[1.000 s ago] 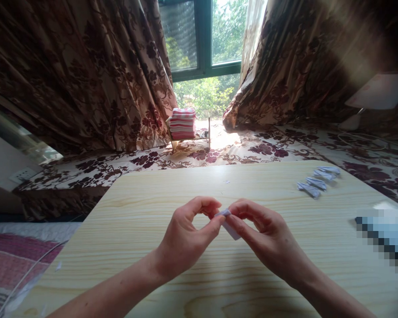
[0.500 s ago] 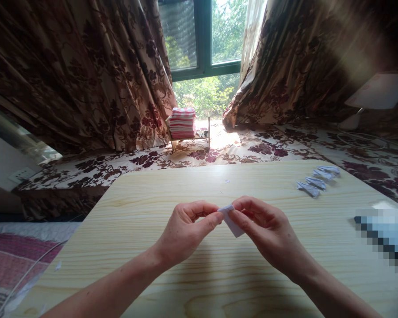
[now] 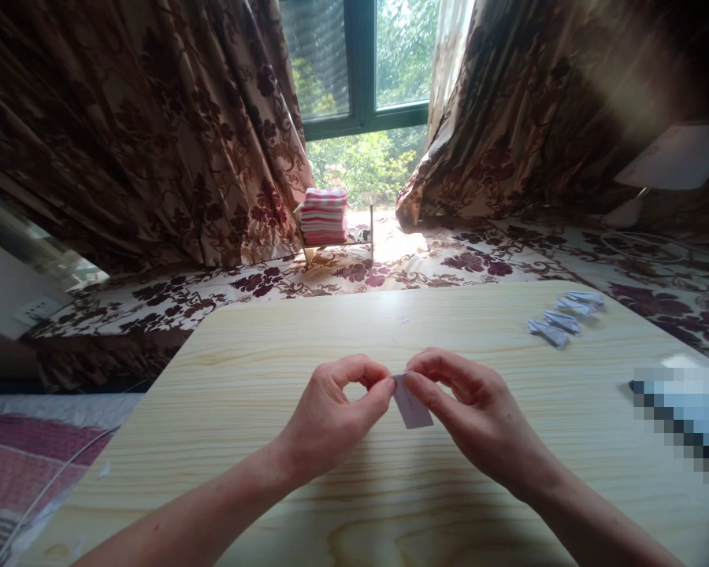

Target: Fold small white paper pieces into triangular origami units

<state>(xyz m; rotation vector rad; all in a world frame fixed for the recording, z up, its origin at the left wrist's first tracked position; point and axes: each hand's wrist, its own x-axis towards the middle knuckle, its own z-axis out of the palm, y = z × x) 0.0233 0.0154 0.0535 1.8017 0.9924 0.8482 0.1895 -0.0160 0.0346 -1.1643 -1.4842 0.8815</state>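
fingers [image 3: 359,365] were bent and pressed against the thumbs, and a small piece of pale paper [image 3: 414,410] was pinched between them by its upper edge. its upper left corner was gripped by the thumb and forefinger of the left hand [image 3: 339,403], and the upper right part was nipped in the same manner by the right hand [image 3: 476,398]. the two sets of fingertips were held near each other, and the rest of the sheet was left hanging below them, tilted a little, its lower end towards the right wrist (some faint marks could be seen on it, too small to be read). the paper was held above a light wooden table [image 3: 242,429], onto which soft shadows were cast.

at the far right of the tabletop, four folded paper pieces [image 3: 547,333] were laid out in a slanting row, well apart from the hands. a tiny white scrap [image 3: 405,320] was seen beyond the fingers, and another scrap [image 3: 104,470] was placed close to the left edge. at the right edge, a dark-rimmed object [image 3: 694,429] was blurred into blocks, so it could not be made out.

behind the table, a ledge was covered by flowered cloth [image 3: 254,281]. on it, a stack of striped cloths [image 3: 324,216] was held by a small stand [image 3: 343,245], before a window [image 3: 363,118] framed by patterned curtains [image 3: 213,150].
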